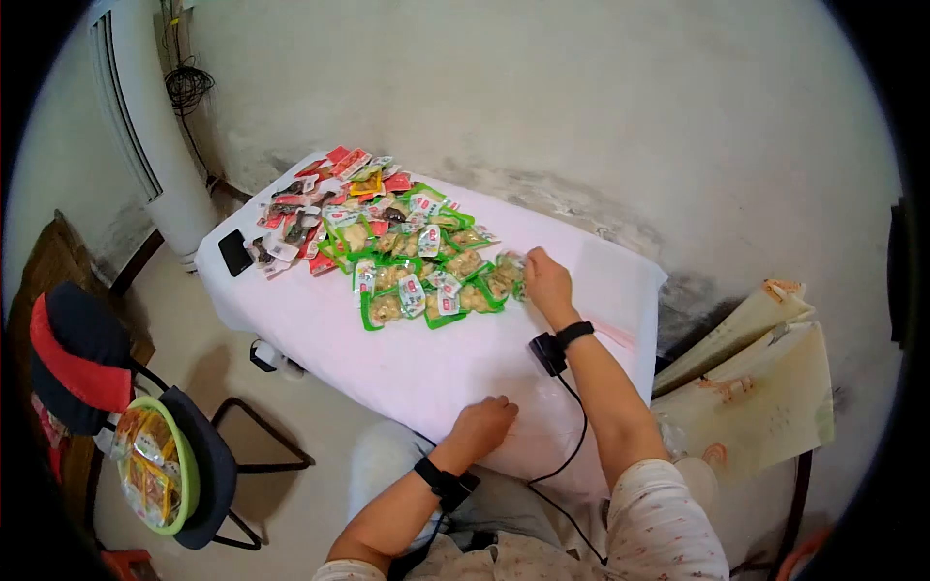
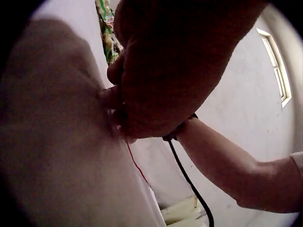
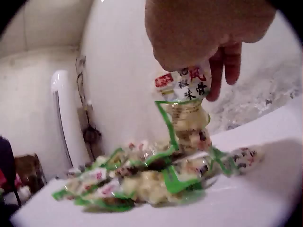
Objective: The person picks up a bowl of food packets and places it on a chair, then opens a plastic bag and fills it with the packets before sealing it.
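The right hand (image 1: 547,276) is at the right end of a heap of green and red snack packets (image 1: 407,252), which spreads from the far left corner of the pink-clothed counter (image 1: 436,373) toward its middle. Its grip pinches the printed top seal of a green-edged clear plastic snack packet (image 3: 183,106). The packet hangs down with its lower end at the heap.

The packet looks light and soft, with slick film over lumpy contents. It would likely sag and swing, so the flat sealed edge seems the surest place to hold it.

The left hand (image 1: 481,426) rests on the cloth at the counter's near edge, its grip loosely curled and holding nothing. A black phone (image 1: 234,253) lies by the left edge.
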`<state>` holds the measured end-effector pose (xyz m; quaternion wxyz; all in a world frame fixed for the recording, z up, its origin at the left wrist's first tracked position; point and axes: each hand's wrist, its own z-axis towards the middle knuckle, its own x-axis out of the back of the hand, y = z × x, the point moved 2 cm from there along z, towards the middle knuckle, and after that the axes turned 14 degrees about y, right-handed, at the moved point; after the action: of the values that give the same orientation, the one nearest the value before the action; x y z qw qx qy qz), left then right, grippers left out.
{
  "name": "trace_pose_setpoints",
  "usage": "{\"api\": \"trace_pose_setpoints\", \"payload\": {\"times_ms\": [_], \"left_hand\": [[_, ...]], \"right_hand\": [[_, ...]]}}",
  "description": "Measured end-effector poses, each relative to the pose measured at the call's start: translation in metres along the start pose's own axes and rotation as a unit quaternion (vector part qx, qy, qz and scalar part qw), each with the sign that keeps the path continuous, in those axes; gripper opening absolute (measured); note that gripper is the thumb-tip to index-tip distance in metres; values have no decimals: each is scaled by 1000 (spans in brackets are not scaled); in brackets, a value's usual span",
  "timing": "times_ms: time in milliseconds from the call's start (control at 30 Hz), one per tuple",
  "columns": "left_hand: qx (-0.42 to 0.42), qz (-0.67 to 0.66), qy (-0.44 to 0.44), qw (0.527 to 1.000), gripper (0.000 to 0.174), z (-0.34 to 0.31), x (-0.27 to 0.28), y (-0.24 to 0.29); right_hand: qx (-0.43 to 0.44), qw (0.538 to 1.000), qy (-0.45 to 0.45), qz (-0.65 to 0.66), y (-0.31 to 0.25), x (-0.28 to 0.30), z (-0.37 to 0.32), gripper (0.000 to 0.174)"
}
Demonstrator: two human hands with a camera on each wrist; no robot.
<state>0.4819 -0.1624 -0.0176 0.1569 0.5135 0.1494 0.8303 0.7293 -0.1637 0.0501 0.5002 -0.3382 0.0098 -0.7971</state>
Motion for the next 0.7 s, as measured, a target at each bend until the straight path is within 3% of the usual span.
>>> {"api": "trace_pose_setpoints", "payload": {"times_ms": [33, 100, 133, 167, 233, 267, 333, 367, 433, 500, 567, 700], "left_hand": [[-1, 1, 14, 1000, 7, 0, -1, 0], [-1, 5, 17, 1000, 6, -1, -4, -1], [4, 12, 20, 1000, 6, 0, -5, 0], [-3, 9, 21, 1000, 6, 0, -4, 2], [8, 5, 33, 999, 7, 0, -2, 6], [2, 1, 28, 1000, 7, 0, -4, 8], [16, 36, 39, 998, 10, -1, -9, 8], [16, 34, 28, 999, 10, -2, -11, 9], [32, 35, 86, 995, 9, 0, -9, 12], [34, 17, 104, 994, 8, 0, -7, 16], [30, 1, 130, 991, 7, 3, -6, 20], [28, 2, 128, 991, 5, 2, -7, 32]], "right_hand": [[0, 1000, 2, -5, 14, 7, -3, 10], [-180, 966, 3, 187, 46, 21, -17, 16], [-318, 902, -44, 288, 29, 53, -21, 14], [-318, 904, -37, 284, 28, 70, -26, 14], [-490, 783, -38, 381, 32, 98, -48, 14], [-494, 783, -31, 378, 32, 116, -58, 14], [-536, 705, -13, 465, 27, 151, -84, 17], [-546, 699, -10, 462, 22, 167, -100, 17], [-608, 604, 52, 513, 17, 195, -140, 13], [-617, 592, 49, 517, 10, 215, -188, 11], [-645, 548, 30, 531, -7, 231, -222, 11], [-657, 554, -16, 511, -8, 230, -272, 13]]}}
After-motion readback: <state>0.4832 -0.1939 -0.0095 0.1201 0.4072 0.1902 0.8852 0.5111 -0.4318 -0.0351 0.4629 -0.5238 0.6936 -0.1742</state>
